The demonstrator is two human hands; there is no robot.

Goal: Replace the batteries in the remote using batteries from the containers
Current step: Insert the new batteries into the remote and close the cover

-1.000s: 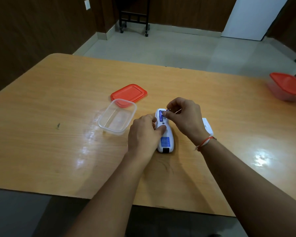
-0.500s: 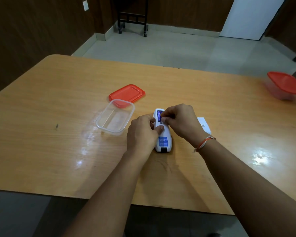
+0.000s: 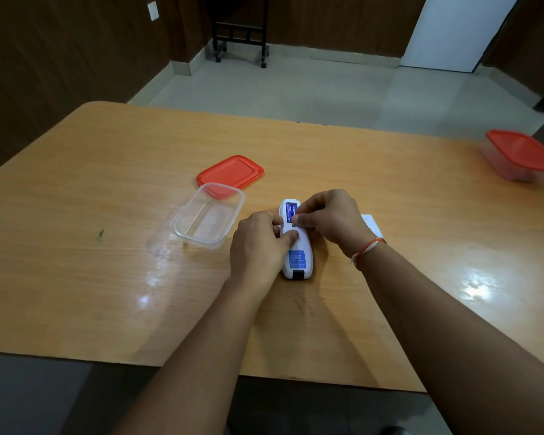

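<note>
From the head camera, a white remote (image 3: 296, 243) lies face down on a wooden table (image 3: 107, 189), its long axis running away from the person. Its battery bay at the far end is uncovered, and two blue batteries (image 3: 290, 211) sit side by side inside it.

The left hand (image 3: 258, 246) rests on the table against the left side of the remote. Its fingers are curled around that edge, and its thumb (image 3: 291, 237) lies across the back of the remote, pinning it down just below the bay.

The right hand (image 3: 330, 221) comes in from the right, its fingers bent and gathered over the bay. Its thumb tip (image 3: 299, 219) presses at the near end of the right-hand battery; the other fingertips touch the far right edge of the bay. Whether it pinches the battery or only pushes on it cannot be told. A red and white thread band (image 3: 366, 251) circles the right wrist.

A small white piece (image 3: 371, 222) lies on the table behind the right hand, mostly hidden by it.

To the left of the remote stands a clear plastic container (image 3: 208, 216), open and with nothing visible inside. Its red lid (image 3: 233, 172) lies flat just behind it, partly overlapped by the container's far rim. Well apart, at the far right edge of the table, stands a second container (image 3: 515, 158) with its red lid on.
</note>
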